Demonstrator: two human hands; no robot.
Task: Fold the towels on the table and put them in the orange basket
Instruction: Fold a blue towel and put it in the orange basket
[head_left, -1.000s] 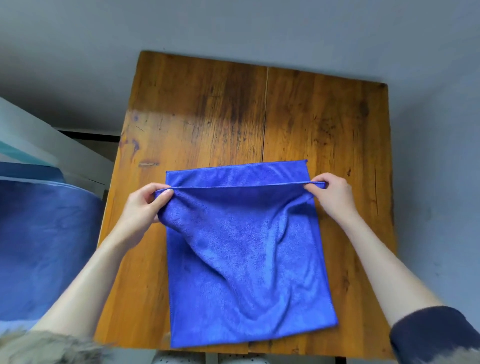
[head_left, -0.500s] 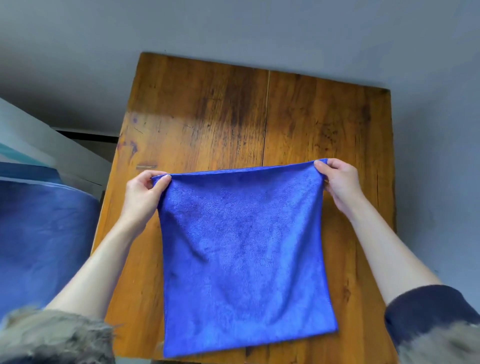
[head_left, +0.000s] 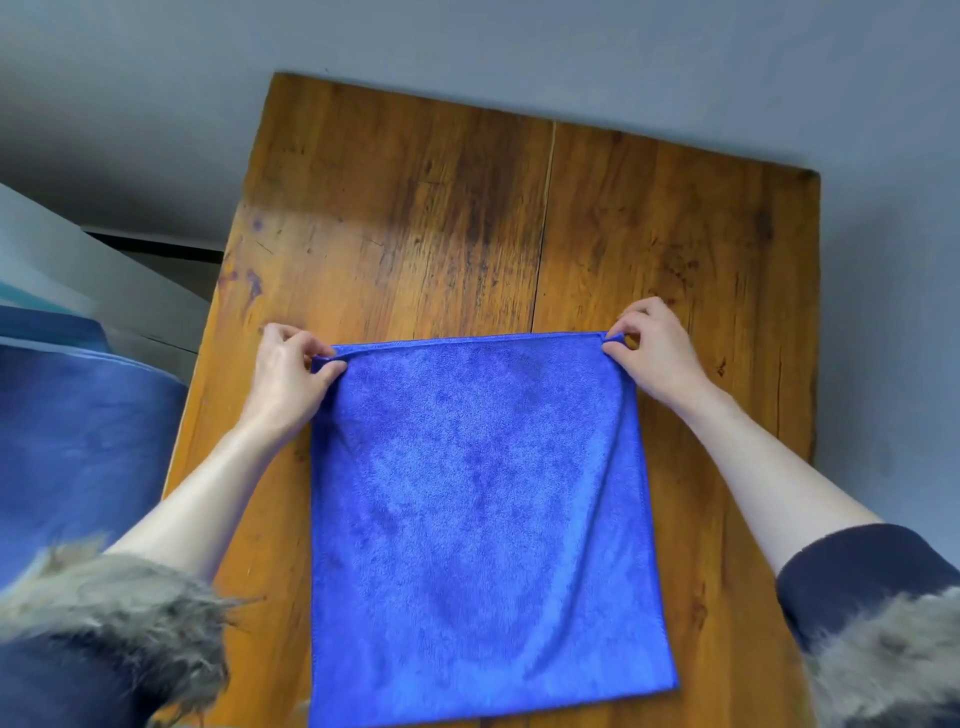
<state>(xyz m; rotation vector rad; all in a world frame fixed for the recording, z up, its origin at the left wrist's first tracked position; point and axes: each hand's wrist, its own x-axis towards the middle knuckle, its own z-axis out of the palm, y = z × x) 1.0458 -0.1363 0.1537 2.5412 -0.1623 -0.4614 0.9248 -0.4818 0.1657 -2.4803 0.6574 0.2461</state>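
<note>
A blue towel (head_left: 478, 509) lies folded in half on the wooden table (head_left: 467, 218), its near edge reaching the table's front. My left hand (head_left: 288, 374) pinches the far left corner of the towel. The far right corner is pinched by my right hand (head_left: 654, 353). The far edge runs straight between both hands and lies low over the table. No orange basket is in view.
The far half of the table is bare wood with a seam down the middle. A large blue cushion or seat (head_left: 78, 441) stands left of the table. Grey floor surrounds the table at the back and right.
Both hands carried the towel's near edge away from me and laid it over the far edge, so the towel went from half lifted to folded flat.
</note>
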